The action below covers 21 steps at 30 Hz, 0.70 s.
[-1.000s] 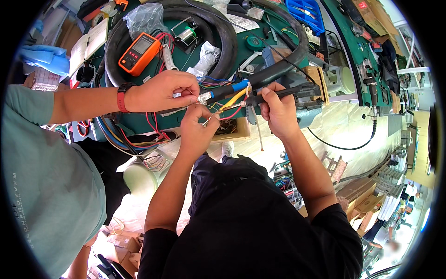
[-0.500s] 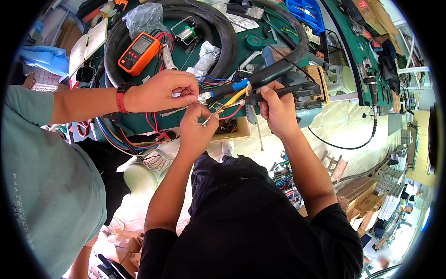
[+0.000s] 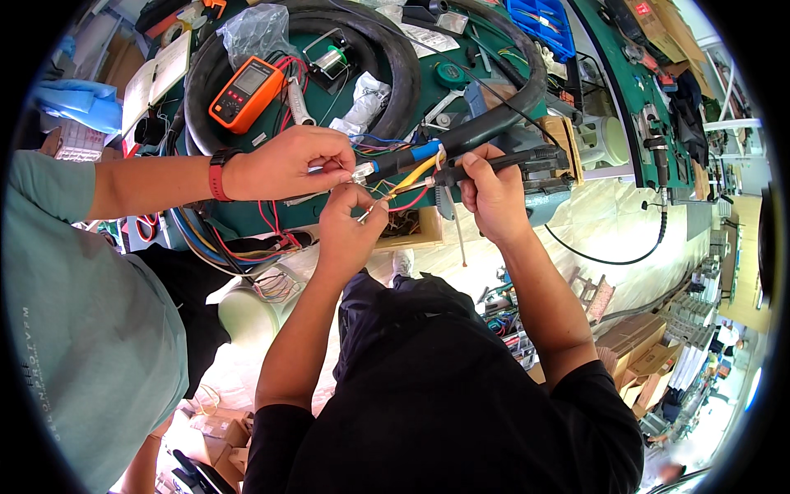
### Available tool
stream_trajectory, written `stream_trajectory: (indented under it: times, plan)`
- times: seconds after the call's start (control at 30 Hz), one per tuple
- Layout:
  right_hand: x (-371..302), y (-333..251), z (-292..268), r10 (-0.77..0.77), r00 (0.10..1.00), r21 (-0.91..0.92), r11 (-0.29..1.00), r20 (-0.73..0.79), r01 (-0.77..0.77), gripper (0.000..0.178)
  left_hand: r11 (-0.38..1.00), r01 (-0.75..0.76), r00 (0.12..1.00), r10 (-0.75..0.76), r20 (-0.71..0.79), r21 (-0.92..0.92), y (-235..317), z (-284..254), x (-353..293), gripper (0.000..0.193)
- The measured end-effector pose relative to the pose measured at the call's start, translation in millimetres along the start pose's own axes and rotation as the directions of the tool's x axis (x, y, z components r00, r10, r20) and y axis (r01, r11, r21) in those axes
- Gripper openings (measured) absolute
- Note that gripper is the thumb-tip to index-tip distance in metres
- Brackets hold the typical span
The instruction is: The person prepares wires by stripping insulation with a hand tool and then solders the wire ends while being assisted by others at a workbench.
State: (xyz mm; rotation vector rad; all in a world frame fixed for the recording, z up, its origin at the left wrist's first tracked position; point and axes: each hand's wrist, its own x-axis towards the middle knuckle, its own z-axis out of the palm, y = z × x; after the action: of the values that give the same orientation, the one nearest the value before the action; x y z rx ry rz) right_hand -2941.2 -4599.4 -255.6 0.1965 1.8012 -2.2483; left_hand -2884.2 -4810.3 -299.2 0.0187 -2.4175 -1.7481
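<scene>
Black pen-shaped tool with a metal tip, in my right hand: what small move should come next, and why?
Perhaps hold the black pen-shaped tool steady: its metal tip reaches toward the yellow-sheathed wire, right beside your left hand, and a co-worker's hand is close by, so a slip could hurt someone.

Bright light, washed-out glare on pale floor (image 3: 613,221), dark fisheye rim, curved edges

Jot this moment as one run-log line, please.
left hand: pinching thin silvery piece near yellow wire | right hand: gripping black-handled tool | co-worker's hand: beside left hand | bench: orange meter, black cable
</scene>
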Motion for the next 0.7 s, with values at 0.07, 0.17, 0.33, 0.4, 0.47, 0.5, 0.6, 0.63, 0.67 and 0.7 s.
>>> stream_trajectory:
  times: [0.07, 0.17, 0.33, 0.4, 0.47, 0.5, 0.6, 0.63, 0.67, 0.7]
  plan:
    - [-0.4, -0.3, -0.1, 0.004, 1.000, -0.005, 1.000, -0.002, -0.004, 0.019, 1.000, 0.000, 1.000, 0.000, 0.001, -0.001, -0.5, 0.3, 0.0, 0.020]
    - [-1.2, 0.1, 0.3, 0.008, 1.000, -0.014, 1.000, -0.009, -0.008, 0.019, 1.000, 0.007, 1.000, -0.007, -0.002, -0.012, -2.1, 0.5, -0.6, 0.020]
    - [-0.9, 2.2, -0.7, -0.001, 1.000, 0.001, 1.000, -0.010, 0.001, 0.018, 0.999, 0.017, 1.000, -0.017, 0.013, -0.027, -0.2, 0.0, -0.2, 0.020]
    - [-0.9, 2.6, -1.1, 0.004, 1.000, 0.007, 1.000, -0.012, -0.004, 0.018, 0.999, 0.025, 1.000, -0.025, 0.014, -0.022, 0.4, 0.1, 0.0, 0.020]
    - [-1.2, 2.1, -0.6, 0.010, 1.000, 0.011, 1.000, -0.016, -0.010, 0.018, 0.999, 0.027, 1.000, -0.027, 0.014, -0.021, 0.2, 0.1, -0.1, 0.020]
    - [-2.0, 1.1, 0.0, 0.013, 1.000, 0.012, 1.000, -0.020, -0.013, 0.018, 0.999, 0.025, 1.000, -0.025, 0.016, -0.024, -0.6, 0.4, -0.4, 0.020]
    - [-3.0, 1.6, -1.3, 0.010, 1.000, 0.022, 1.000, -0.021, -0.010, 0.016, 1.000, 0.012, 1.000, -0.012, 0.011, -0.029, -1.2, 0.4, -0.6, 0.020]
    - [-3.1, 2.2, -2.0, 0.007, 1.000, 0.026, 1.000, -0.020, -0.007, 0.015, 1.000, 0.006, 1.000, -0.006, 0.008, -0.030, -1.3, 0.3, -0.5, 0.020]
    - [-3.1, 2.7, -2.2, 0.011, 1.000, 0.031, 0.999, -0.022, -0.010, 0.015, 1.000, 0.009, 1.000, -0.008, 0.005, -0.029, -1.4, 0.3, -0.3, 0.020]
    - [-2.9, 3.2, -2.3, 0.013, 1.000, 0.036, 0.999, -0.024, -0.012, 0.015, 1.000, 0.011, 1.000, -0.010, 0.002, -0.028, -1.7, 0.2, 0.1, 0.020]
